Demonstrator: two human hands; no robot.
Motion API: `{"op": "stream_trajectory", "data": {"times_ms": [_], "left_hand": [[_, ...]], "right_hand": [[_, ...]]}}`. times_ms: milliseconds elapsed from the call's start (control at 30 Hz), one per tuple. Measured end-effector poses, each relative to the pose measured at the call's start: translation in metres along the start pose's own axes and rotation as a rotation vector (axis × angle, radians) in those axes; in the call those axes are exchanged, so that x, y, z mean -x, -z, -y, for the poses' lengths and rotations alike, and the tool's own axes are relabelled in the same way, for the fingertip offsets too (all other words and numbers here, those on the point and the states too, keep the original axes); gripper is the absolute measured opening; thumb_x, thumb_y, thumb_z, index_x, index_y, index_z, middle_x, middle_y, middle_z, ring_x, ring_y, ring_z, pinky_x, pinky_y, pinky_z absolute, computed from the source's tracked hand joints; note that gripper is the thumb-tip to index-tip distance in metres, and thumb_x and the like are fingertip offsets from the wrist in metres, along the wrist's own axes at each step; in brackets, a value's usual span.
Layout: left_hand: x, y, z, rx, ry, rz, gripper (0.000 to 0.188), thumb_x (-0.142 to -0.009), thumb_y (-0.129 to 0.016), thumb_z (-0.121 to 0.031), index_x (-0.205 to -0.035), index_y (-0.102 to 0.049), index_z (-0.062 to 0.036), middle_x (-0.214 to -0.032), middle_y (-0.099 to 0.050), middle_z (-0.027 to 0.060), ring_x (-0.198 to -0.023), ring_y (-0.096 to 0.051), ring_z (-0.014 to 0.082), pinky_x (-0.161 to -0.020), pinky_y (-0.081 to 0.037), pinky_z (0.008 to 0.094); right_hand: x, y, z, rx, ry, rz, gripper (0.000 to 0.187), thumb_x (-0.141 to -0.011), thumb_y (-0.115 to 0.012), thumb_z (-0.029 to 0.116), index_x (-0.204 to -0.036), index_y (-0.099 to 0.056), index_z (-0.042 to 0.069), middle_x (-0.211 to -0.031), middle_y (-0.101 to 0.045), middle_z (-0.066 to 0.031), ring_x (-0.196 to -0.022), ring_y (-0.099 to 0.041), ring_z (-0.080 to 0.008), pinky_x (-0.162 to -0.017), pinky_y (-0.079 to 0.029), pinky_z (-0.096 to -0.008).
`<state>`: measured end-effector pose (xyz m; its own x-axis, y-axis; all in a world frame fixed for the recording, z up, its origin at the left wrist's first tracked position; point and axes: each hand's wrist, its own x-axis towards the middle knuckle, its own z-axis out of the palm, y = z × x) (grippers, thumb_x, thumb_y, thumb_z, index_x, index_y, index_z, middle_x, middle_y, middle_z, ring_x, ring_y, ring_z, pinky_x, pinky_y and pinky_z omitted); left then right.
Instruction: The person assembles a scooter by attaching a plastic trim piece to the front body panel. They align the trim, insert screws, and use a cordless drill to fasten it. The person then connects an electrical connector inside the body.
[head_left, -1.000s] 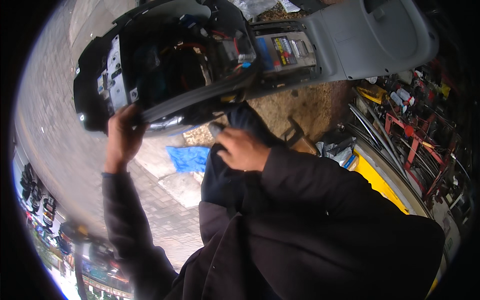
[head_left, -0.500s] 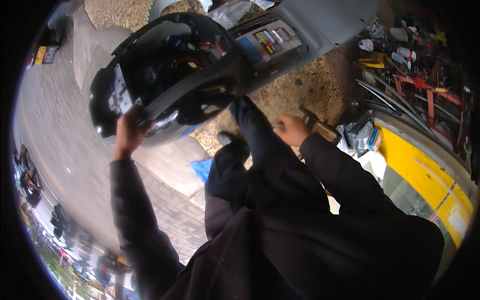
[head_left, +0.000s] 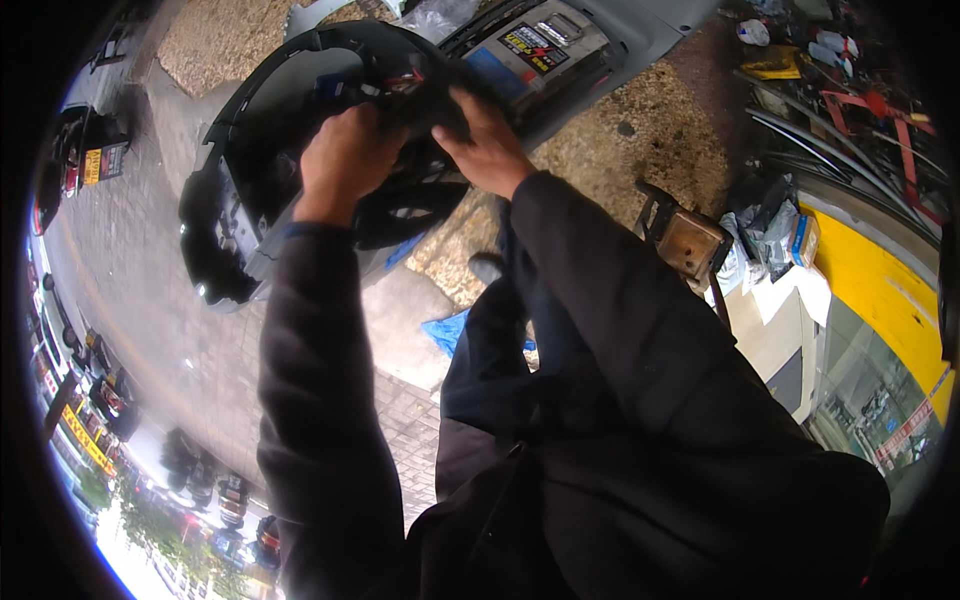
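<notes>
In front of me stands a scooter's black plastic body shell (head_left: 222, 150), its hollow inside dark with some reddish parts showing. My left hand (head_left: 345, 160) has its fingers curled over the dark rim on the near side, fingertips out of sight. Close to its right, my right hand (head_left: 487, 148) grips the dark plastic from the other side, thumb and forefinger apart around it, the other fingers hidden. Just beyond the right hand, a battery (head_left: 540, 55) with a blue, black and yellow label sits in an open compartment of the grey body panel (head_left: 645, 40).
A worn stool (head_left: 690, 243) stands to my right by plastic bags (head_left: 765, 235) and a yellow-framed cabinet (head_left: 880, 290). Metal scraps and a red frame (head_left: 880, 105) crowd the far right. On the left, a paved road (head_left: 130, 230) holds parked vehicles. A blue sheet (head_left: 447, 332) lies near my leg.
My left hand has shifted right and away from me along the shell. The right hand has risen from beside my knee onto the shell, next to the left. My view has also shifted slightly.
</notes>
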<state>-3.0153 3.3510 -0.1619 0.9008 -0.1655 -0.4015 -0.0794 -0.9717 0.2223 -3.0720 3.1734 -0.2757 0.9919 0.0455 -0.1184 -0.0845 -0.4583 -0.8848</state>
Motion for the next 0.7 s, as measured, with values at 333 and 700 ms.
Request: {"op": "stream_trajectory", "data": {"times_ms": [333, 700], "left_hand": [[-0.001, -0.006, -0.015, -0.052, 0.152, -0.079, 0.031, -0.087, -0.065, -0.041, -0.097, -0.074, -0.0132, -0.091, -0.074, 0.0150, -0.086, -0.072, 0.0365, -0.074, -0.057, 0.0476], [0.077, 0.014, 0.009, 0.284, -0.115, -0.653, 0.049, -0.082, -0.075, -0.024, -0.126, -0.062, -0.0078, -0.115, -0.065, 0.0175, -0.110, -0.060, 0.0392, -0.095, -0.047, 0.0462]], "right_hand": [[-0.004, -0.020, 0.015, -0.049, 0.001, 0.005, 0.078, -0.089, -0.078, 0.029, -0.152, -0.040, 0.004, -0.144, -0.042, -0.0301, -0.132, -0.047, -0.0467, -0.111, -0.042, -0.0473], [0.020, 0.014, 0.018, -0.168, -0.204, 0.265, 0.071, -0.089, -0.076, 0.027, -0.148, -0.044, 0.002, -0.139, -0.058, -0.0225, -0.132, -0.054, -0.0363, -0.112, -0.041, -0.0440]]}}
